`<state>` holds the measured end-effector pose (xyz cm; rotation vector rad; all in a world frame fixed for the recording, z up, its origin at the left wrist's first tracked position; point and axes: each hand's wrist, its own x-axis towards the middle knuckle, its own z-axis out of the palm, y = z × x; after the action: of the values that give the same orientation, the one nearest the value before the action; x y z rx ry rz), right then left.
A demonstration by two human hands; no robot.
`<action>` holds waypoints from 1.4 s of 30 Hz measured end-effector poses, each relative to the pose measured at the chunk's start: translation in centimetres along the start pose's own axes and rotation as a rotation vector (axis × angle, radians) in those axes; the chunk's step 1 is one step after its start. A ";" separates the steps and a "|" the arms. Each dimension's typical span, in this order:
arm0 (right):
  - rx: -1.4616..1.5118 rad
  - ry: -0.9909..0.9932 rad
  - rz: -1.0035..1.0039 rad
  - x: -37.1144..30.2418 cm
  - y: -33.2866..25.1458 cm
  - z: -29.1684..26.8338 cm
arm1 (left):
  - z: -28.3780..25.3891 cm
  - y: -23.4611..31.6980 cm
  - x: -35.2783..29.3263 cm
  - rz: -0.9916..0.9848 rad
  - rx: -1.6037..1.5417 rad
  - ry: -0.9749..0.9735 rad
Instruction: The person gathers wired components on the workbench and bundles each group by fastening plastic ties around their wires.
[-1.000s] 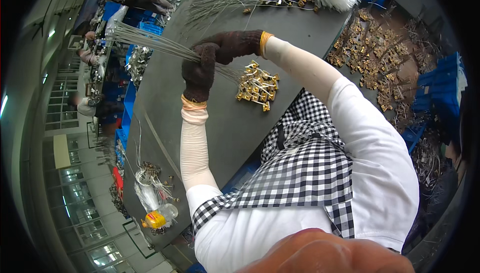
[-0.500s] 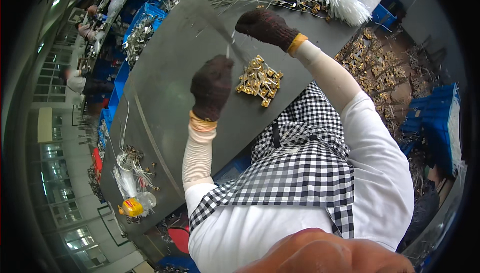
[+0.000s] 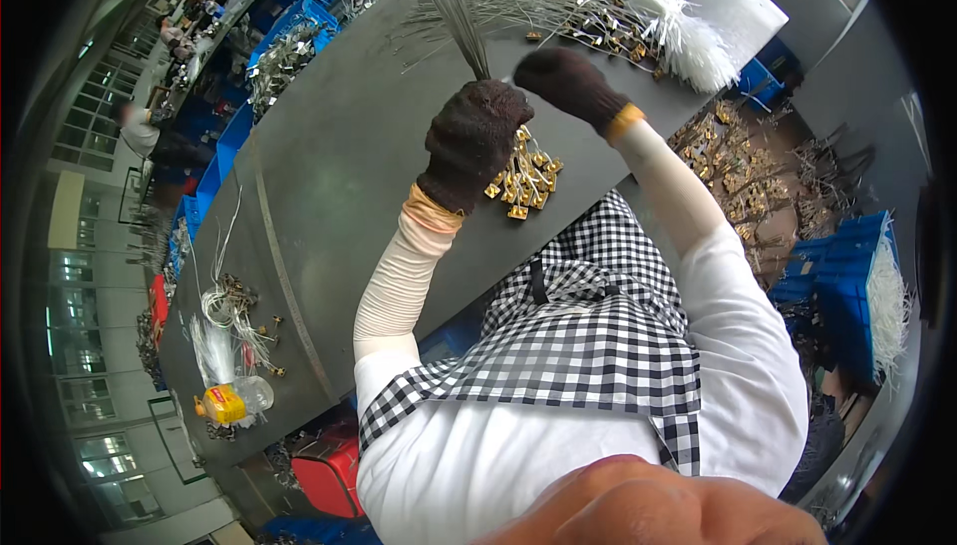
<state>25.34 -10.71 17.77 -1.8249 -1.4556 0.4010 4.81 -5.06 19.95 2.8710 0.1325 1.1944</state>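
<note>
My left hand [image 3: 477,131], in a dark brown knitted glove, is closed round a bundle of long thin grey wires [image 3: 454,11]. The wires rise from the top of the fist and lean to the upper left. Small brass-coloured end pieces [image 3: 526,181] on pale leads cluster over the table just right of the fist and below it. My right hand [image 3: 566,84], gloved alike, is just right of the bundle with its fingers curled together. A small pale spot shows at its fingertips, too small to name.
More brass-ended wires [image 3: 613,31] and a white bristly bundle [image 3: 678,46] lie at the table's far side. A clear bottle with a yellow label [image 3: 234,401] lies at left near loose wires [image 3: 239,311]. Brass pieces [image 3: 743,166] cover the area at right, near a blue crate [image 3: 832,261].
My left hand has moved right and up and now wraps the wire bundle. My right hand has shifted right and down. The white strip earlier between the hands no longer shows plainly.
</note>
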 end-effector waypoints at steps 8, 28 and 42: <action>0.270 0.235 -0.595 -6.4 -3.0 -2.7 | 0.2 0.2 -0.7 -0.114 0.171 -0.089; -0.111 0.386 -0.375 -4.0 -3.1 -1.7 | -2.5 2.2 -0.6 -0.417 -0.060 -0.115; 0.038 -0.017 -0.742 -2.9 -4.9 -2.5 | -0.8 1.6 -2.6 -0.242 -0.376 0.167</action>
<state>22.70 -14.03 22.38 -1.1304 -1.9816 0.0648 2.53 -6.94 18.80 2.3586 0.2242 1.2544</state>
